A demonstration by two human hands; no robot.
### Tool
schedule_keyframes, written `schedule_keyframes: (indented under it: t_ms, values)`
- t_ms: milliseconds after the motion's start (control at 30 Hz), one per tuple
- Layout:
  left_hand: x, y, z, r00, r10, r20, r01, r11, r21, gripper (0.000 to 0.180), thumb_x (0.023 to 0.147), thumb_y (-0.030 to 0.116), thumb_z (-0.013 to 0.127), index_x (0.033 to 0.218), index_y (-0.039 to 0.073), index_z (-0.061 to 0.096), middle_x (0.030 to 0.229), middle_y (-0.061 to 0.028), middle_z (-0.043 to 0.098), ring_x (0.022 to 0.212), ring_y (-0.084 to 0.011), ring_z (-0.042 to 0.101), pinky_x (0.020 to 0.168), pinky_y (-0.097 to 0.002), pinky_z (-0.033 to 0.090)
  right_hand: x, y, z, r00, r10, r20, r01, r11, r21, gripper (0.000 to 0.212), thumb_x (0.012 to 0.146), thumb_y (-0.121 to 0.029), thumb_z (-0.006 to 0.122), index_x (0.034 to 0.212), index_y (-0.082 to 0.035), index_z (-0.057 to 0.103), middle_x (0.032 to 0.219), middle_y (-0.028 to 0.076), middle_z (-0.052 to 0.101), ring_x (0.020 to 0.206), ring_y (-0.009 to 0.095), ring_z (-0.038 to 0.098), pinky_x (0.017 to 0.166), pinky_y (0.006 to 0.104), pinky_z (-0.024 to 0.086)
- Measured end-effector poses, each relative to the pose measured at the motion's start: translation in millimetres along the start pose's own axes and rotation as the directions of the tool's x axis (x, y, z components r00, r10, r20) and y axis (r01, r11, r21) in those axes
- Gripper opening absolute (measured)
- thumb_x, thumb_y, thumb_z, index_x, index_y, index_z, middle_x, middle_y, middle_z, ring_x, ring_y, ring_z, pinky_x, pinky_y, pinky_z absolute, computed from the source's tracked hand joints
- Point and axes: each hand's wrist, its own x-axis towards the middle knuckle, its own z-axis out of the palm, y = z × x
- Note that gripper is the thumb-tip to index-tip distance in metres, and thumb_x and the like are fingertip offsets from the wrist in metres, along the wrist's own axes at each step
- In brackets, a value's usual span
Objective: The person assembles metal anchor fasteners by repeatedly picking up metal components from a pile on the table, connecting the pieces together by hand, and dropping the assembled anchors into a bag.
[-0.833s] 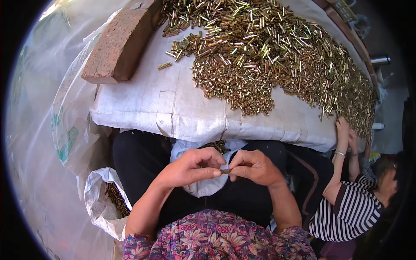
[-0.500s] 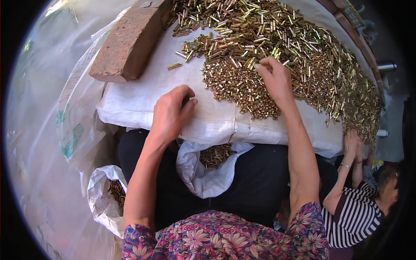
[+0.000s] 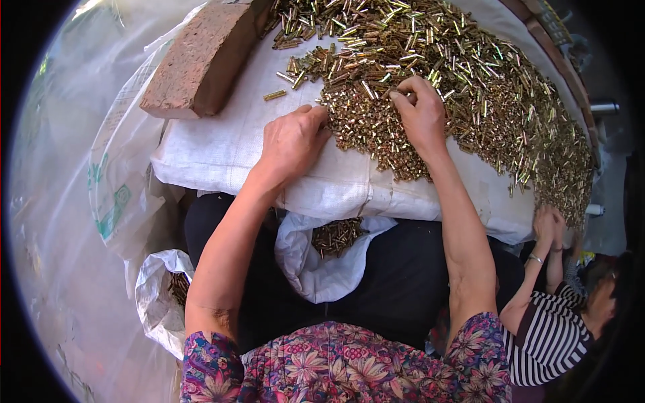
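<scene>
At edge of metal pile (image 3: 510,107), 8 o'clock: left hand (image 3: 295,138) curled; right hand (image 3: 422,114) half-pinched over pile; holdings unclear; open cloth (image 3: 218,148) toward 9 o'clock.

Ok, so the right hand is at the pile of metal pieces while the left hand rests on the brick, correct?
Not quite: the head view shows the left hand at the left edge of the pile of metal pieces, not on the brick. The right hand is at the pile.

Reddish brick (image 3: 191,60) near translucent plastic sheeting (image 3: 64,201), a co-worker's striped shirt (image 3: 552,336) at lower right
</scene>
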Motion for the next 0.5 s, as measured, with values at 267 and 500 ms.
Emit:
schedule_keyframes:
  t_ms: [267,500]
  values:
    - [-36,11,-18,0.994,-0.085,0.062,0.105,0.821,-0.562,0.011,0.084,0.007,0.060,0.093,0.001,0.058,0.082,-0.0099,0.065,0.072,-0.0210,0.065,0.067,-0.0321,0.051,-71,-32,-31,0.864,0.355,0.357,-0.458,0.263,0.849,0.006,0.091,-0.004,0.057,0.097,-0.003,0.057,0.084,0.005,0.064,0.074,0.012,0.063,0.065,0.0251,0.052]
    - [-80,45,-18,0.938,-0.138,0.320,0.343,0.220,-0.913,0.009,0.091,0.011,0.061,0.092,0.002,0.059,0.073,-0.0008,0.060,0.061,-0.0058,0.054,0.058,-0.0208,0.045,-130,-64,-23,0.833,0.246,0.495,-0.535,0.131,0.835,0.007,0.092,-0.002,0.055,0.099,-0.001,0.057,0.088,0.008,0.066,0.078,0.015,0.066,0.072,0.0279,0.054]
